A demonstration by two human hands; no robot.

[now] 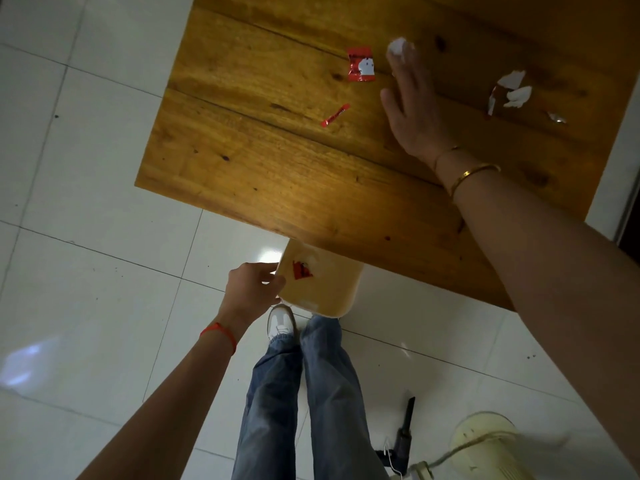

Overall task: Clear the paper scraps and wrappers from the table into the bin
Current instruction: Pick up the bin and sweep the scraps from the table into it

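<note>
Wooden table [277,174] is carrying the litter; bin [332,299] is being held just under its near edge, probably so scraps can be swept or dropped straight in. Left hand [252,289] is gripping the bin's rim. Right hand [405,95] is reaching across the top, fingers extended over a crumpled white paper ball [396,46]; whether it is pinching the ball, I cannot tell. Red wrapper [361,64] and thin red strip [335,115] are lying left of that hand, torn white scraps [512,91] well to its right. Bin is already holding a red piece.
</note>
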